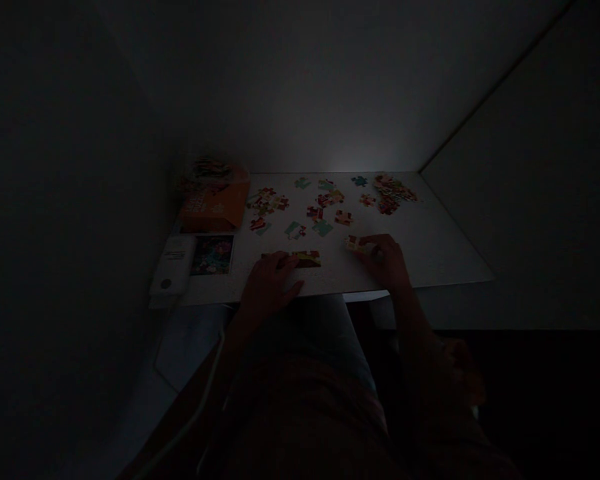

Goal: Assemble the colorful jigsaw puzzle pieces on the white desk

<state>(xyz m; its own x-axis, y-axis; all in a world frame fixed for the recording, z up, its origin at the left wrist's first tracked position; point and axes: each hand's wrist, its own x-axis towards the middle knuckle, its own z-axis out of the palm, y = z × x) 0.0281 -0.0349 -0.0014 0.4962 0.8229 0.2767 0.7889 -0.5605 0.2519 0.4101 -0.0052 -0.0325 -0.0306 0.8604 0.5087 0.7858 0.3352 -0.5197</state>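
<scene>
The scene is very dark. My left hand (270, 283) lies on the white table (445, 257) near its front edge, fingers stretched out and resting on a short joined strip of puzzle pieces (304, 258). My right hand (385, 259) is further right, fingers curled round a pale puzzle piece (353, 243) that shows at its fingertips. Several loose coloured puzzle pieces (315, 213) are scattered across the middle of the table. A denser heap of pieces (393, 193) lies at the back right.
An orange puzzle box (215, 200) stands at the back left. In front of it lies a dark picture card (213, 255), with a white device (173, 270) beside it at the left edge. Walls close the table in behind and on the left.
</scene>
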